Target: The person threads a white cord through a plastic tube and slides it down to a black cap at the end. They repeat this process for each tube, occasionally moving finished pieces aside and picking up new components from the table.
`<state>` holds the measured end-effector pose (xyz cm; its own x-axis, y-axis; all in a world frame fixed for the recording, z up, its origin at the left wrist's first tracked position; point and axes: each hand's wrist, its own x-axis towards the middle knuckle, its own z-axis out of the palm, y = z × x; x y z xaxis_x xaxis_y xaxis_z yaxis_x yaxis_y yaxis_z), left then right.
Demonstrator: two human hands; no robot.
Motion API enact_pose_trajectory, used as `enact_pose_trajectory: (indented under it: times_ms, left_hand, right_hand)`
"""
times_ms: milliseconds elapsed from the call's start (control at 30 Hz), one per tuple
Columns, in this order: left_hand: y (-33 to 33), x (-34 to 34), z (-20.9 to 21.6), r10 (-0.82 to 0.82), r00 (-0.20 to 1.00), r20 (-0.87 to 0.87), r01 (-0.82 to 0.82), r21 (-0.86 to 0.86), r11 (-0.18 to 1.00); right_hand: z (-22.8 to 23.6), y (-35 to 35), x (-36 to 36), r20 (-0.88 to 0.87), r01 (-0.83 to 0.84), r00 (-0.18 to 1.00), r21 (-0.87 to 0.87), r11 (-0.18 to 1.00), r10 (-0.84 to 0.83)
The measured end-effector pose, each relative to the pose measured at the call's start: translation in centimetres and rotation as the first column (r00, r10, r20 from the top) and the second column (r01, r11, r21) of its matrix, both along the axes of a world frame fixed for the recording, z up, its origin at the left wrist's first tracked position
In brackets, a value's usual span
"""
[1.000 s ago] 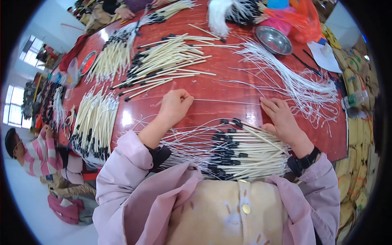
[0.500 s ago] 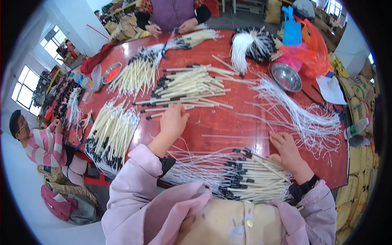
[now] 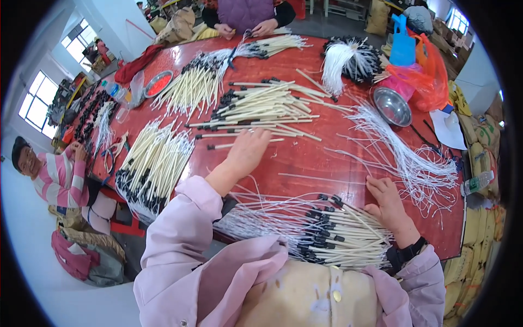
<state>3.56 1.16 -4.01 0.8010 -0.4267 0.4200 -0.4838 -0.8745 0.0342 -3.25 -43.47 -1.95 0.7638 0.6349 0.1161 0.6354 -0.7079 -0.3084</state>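
Note:
My left hand (image 3: 249,151) is over the near edge of the middle pile of pale sticks with black ends (image 3: 261,106). Its fingers curl down on one loose stick (image 3: 219,146), which shows on both sides of them. My right hand (image 3: 388,203) is above the near bundle of pale sticks (image 3: 354,234), whose black ends and white strings trail left. Its bent fingertips meet a thin white cord (image 3: 321,179) stretched across the red table; the thumb lies a little apart. Farther right spreads a heap of loose white cords (image 3: 400,147).
More stick bundles lie at left (image 3: 155,163) and far left of centre (image 3: 190,84). A metal bowl (image 3: 392,107), plastic bags (image 3: 427,76) and a bottle (image 3: 477,183) stand right; a dish of red bits (image 3: 159,84) is left. Co-workers sit across (image 3: 246,16) and left (image 3: 57,174).
My left hand has moved right along the loose stick, which has turned slightly. My right hand stays by the thin cord. The whole view has shifted a little.

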Motion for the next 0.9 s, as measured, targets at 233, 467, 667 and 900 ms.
enact_pose_trajectory:
  times_ms: [233,467,667,900]
  left_hand:
    - [-3.0,-4.5,2.4,-0.090,0.965,-0.247,0.045,-0.184,0.982]
    - [-0.6,-6.5,1.8,-0.071,0.967,-0.246,-0.002,-0.284,0.959]
    - [1.1,-7.6,1.9,-0.010,0.950,-0.312,-0.100,-0.334,0.937]
    - [-0.2,-8.1,1.2,-0.014,0.927,-0.375,-0.127,-0.349,0.929]
  right_hand:
    - [0.0,0.4,0.1,0.016,0.011,1.000,0.012,1.000,-0.011]
    - [-0.2,0.3,-0.1,0.029,0.014,0.999,-0.001,1.000,-0.014]
    - [-0.2,0.2,-0.2,0.030,0.018,0.999,-0.008,1.000,-0.018]
    - [0.2,0.7,-0.4,-0.018,0.053,0.998,-0.053,0.997,-0.054]
